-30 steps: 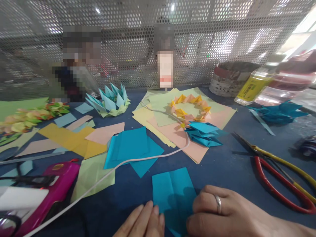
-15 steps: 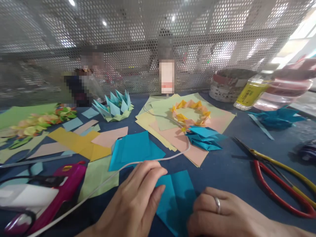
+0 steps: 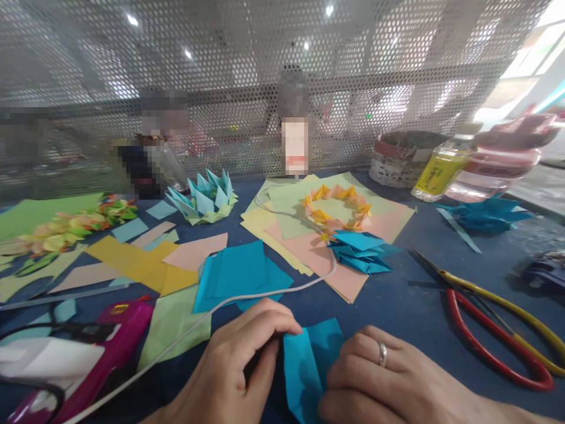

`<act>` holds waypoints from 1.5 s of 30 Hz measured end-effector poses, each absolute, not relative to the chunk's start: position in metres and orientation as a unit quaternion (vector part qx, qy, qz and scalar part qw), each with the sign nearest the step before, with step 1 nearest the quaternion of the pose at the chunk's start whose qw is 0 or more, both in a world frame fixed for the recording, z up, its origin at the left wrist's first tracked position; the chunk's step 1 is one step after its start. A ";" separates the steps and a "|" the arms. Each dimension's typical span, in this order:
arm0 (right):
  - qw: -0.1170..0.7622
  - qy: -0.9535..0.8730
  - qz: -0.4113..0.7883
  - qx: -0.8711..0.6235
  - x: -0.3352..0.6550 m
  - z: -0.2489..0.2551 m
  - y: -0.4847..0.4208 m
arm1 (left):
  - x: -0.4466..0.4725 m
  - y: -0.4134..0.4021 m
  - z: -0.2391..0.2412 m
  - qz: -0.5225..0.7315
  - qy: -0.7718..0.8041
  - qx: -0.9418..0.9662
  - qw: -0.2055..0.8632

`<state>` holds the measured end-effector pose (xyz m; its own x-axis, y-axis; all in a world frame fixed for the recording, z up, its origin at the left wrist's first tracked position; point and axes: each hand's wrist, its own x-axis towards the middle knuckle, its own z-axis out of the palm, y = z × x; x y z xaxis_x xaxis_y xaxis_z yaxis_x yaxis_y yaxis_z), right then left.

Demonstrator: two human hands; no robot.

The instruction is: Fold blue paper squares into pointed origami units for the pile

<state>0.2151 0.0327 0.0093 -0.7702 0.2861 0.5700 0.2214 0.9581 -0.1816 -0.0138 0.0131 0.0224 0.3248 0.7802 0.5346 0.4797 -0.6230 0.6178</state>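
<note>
A creased sheet of blue paper (image 3: pixel 311 365) lies at the bottom middle, its left side raised from the table. My left hand (image 3: pixel 241 359) pinches its upper left edge, thumb and fingers together. On the paper's lower right rests my right hand (image 3: pixel 371 377), fingers curled around the edge and a ring on one of them; its fingertips are hidden. Just beyond my left hand lies a stack of blue paper squares (image 3: pixel 241 274). A bundle of folded blue paper pieces (image 3: pixel 362 250) sits farther back, on pink sheets.
Red-and-yellow-handled scissors (image 3: pixel 498 330) lie at right, a magenta glue gun (image 3: pixel 106 347) at left. A white cable (image 3: pixel 247 294) crosses the table. An orange paper ring (image 3: pixel 338 206), a light blue folded paper crown (image 3: pixel 205 197) and a yellow-labelled bottle (image 3: pixel 444 165) stand behind.
My left hand has lifted the paper's left edge, and the sheet now bends up along its crease. My right hand has shifted slightly left on the paper.
</note>
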 end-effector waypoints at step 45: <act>0.226 -0.941 -0.050 -0.248 0.225 0.039 0.027 | -0.003 -0.004 0.015 0.361 0.334 0.866 -0.094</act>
